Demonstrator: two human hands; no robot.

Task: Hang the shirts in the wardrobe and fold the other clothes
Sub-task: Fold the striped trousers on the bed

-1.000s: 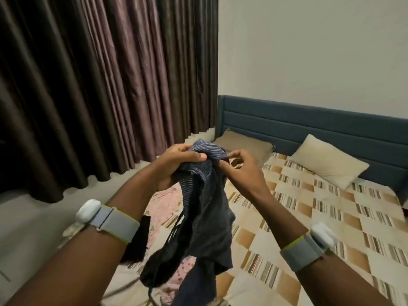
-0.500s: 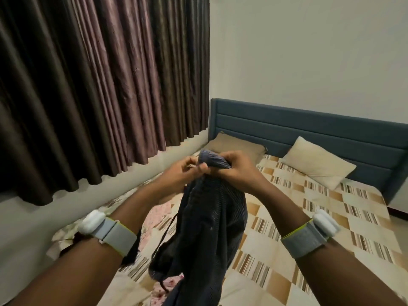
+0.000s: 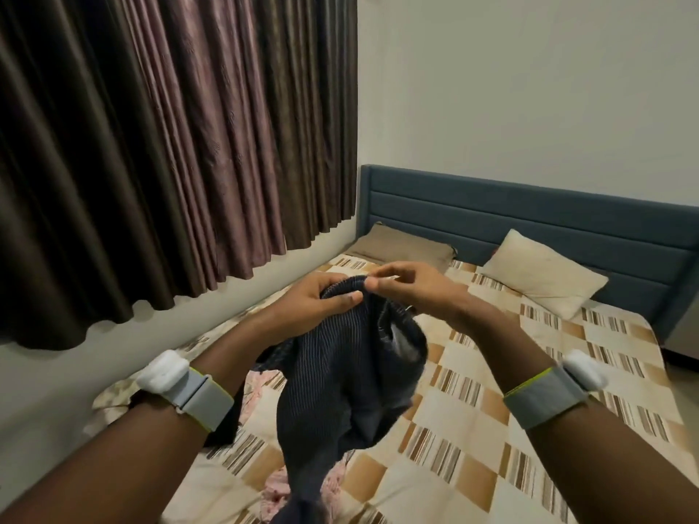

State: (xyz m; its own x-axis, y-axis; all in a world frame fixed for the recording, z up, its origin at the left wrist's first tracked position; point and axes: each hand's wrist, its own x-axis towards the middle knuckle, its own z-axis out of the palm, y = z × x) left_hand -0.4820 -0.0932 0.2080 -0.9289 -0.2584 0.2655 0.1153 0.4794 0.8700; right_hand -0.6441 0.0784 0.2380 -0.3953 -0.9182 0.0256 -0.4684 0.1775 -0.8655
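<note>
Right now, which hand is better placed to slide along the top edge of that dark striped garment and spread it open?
The right hand. It only pinches the dark striped garment at the top edge with its fingertips, while the left hand holds a fuller grip on the bunched fabric and can anchor it.

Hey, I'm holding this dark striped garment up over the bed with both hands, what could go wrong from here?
1. The left hand grips the dark striped garment at its top edge, while the right hand only pinches it with fingertips, so that side could slip.
2. The garment hangs bunched, so it may fold crooked unless shaken out.
3. Its lower end hangs down by the pink floral cloth on the bed and could drag it along.
</note>
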